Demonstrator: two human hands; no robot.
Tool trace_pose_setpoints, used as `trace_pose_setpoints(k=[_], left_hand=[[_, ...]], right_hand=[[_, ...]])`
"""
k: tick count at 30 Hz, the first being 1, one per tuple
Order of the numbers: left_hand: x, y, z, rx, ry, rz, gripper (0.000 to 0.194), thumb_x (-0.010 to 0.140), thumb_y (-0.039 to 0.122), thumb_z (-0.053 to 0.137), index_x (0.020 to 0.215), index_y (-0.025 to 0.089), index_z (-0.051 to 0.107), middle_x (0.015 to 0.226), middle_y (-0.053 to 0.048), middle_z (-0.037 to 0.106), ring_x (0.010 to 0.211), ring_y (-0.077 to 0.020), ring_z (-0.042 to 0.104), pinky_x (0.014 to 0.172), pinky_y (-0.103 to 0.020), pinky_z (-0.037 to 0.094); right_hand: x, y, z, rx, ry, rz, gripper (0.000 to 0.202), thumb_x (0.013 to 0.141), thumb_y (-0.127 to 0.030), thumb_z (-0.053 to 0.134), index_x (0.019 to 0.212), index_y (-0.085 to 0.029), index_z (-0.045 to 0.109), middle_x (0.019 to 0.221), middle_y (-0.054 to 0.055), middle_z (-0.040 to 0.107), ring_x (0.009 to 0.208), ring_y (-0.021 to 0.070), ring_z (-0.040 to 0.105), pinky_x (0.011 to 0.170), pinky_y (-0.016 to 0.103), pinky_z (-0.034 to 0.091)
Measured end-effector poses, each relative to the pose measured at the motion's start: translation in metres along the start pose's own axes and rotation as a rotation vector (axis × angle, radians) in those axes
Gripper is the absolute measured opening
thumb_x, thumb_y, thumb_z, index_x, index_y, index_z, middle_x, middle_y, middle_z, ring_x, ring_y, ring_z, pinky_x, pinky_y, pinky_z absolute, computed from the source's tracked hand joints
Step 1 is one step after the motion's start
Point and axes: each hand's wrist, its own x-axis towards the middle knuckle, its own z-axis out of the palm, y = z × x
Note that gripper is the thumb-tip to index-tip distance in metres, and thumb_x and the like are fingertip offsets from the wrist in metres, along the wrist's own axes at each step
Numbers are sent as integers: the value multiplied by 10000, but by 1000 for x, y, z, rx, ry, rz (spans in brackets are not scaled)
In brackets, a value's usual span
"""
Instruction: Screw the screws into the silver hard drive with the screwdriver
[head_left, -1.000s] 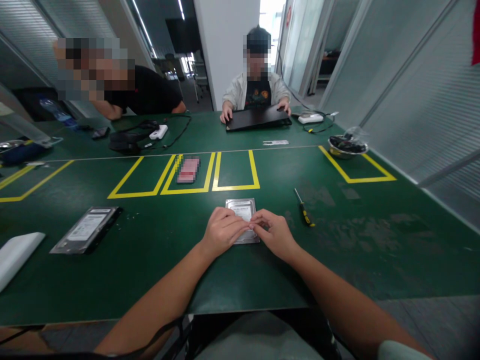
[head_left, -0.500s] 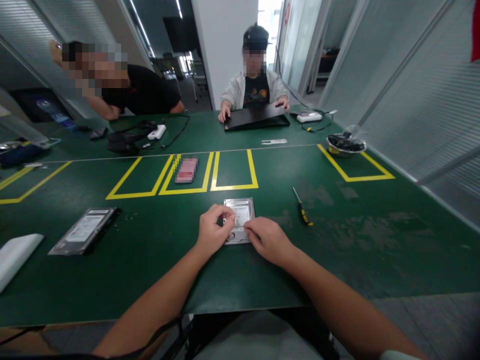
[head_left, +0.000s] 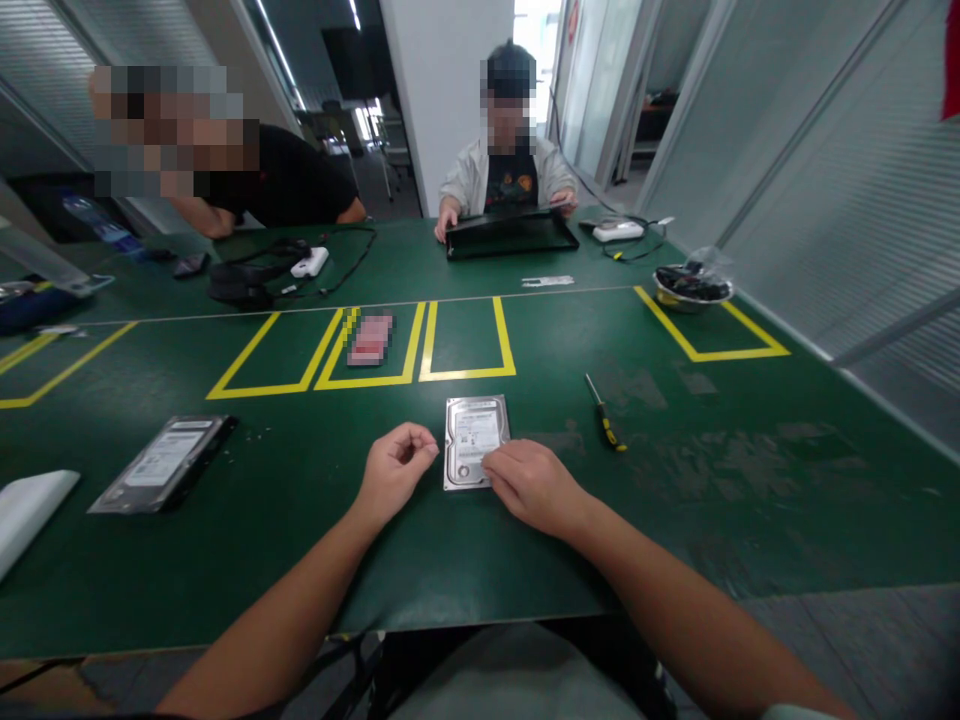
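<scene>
A silver hard drive [head_left: 469, 430] with a white label lies flat on the green table [head_left: 480, 570] in front of me. Just left of it is my left hand [head_left: 397, 465], thumb and index finger pinched together; anything between the tips is too small to make out. My right hand [head_left: 531, 480] covers the drive's lower right edge, its fingers closed together, and what they hold, if anything, is hidden. To the right lies a yellow and black screwdriver [head_left: 609, 430], its tip pointing away from me. A second hard drive [head_left: 161, 460] rests at the left, with tiny bits near it.
Yellow tape outlines cross the table, one around a pink item [head_left: 370, 339]. A metal bowl [head_left: 694, 290] of dark items stands back right. A white object [head_left: 34, 510] lies far left. Across the table, one person holds a black panel [head_left: 510, 235]; another leans at the left.
My left hand has moved left, off the hard drive, uncovering its label. My right hand has stayed nearly in place. The person opposite has tilted the black panel.
</scene>
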Motion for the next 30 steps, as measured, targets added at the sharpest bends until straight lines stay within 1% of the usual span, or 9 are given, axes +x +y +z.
trace_pose_setpoints(k=[3,9,16,21,26,30], left_hand=[[1,-4,0,16,-22,-8,165,846,318,649,821,156,623,730,1,583,652,-113,511,609,-228,397],[2,-4,0,88,-36,25,207,878,355,622,812,159,611,717,3,552,656,-115,498,611,-228,393],[-1,-4,3,23,-95,9,171,841,310,654,790,151,620,674,11,542,616,-106,495,582,-221,391],[-1,-5,4,-17,-95,33,147,812,280,678,777,150,620,650,13,554,594,-103,508,569,-218,400],[-2,-7,3,8,-89,44,157,815,298,687,795,150,639,674,-5,602,619,-118,552,595,-232,436],[-2,-5,3,67,-113,67,165,853,314,647,826,151,649,686,-3,595,633,-119,541,608,-235,428]], right_hand=[[0,0,-1,-14,-9,-6,209,975,-210,442,883,-174,625,812,59,670,746,177,578,732,313,403],[0,0,-2,-42,-19,-1,216,977,-217,441,878,-171,627,806,57,665,742,179,571,737,313,402],[2,1,-2,-12,0,7,214,976,-219,450,883,-170,636,810,63,677,737,176,576,732,310,404],[1,2,0,0,3,10,216,979,-220,444,895,-173,638,820,67,681,744,179,582,737,312,409],[0,4,1,24,2,18,206,976,-221,449,900,-179,635,833,69,682,765,182,588,753,314,418],[1,5,1,43,-1,28,198,974,-219,452,909,-178,634,848,73,686,775,184,594,761,315,428]])
